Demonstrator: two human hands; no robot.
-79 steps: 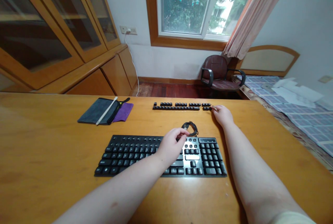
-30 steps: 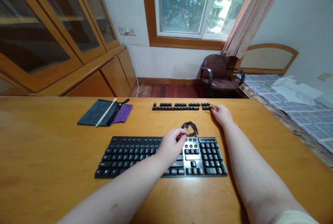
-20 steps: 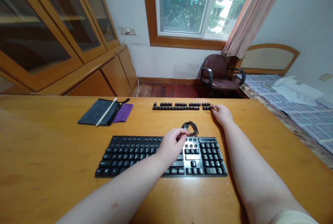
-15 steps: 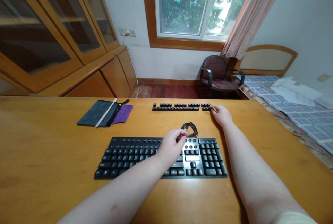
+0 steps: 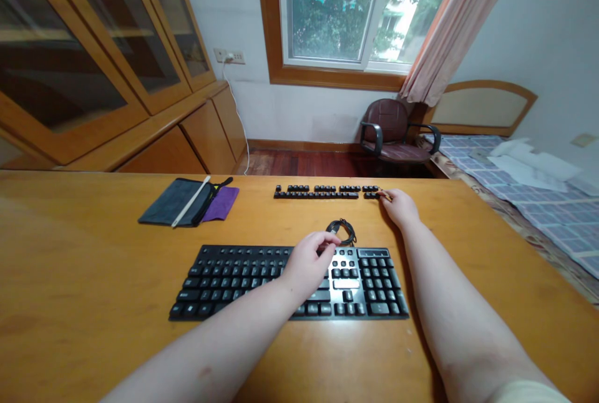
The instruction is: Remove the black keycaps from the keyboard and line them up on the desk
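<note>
A black keyboard lies on the desk, with bare spots in its upper rows where caps are off. Over its upper middle is my left hand, fingers loosely bent and slightly apart, with nothing visible in them. Just beyond those fingertips lies a coiled black cable. Loose keycaps stand in two rows near the desk's far edge. At their right end, my right hand pinches a thin yellowish piece, too small to make out fully. Its fingertips are close beside the last keycaps.
A dark grey pouch with a white stick across it lies at the far left of the desk, beside a purple cloth. Beyond the desk are a brown armchair, a bed and a cabinet.
</note>
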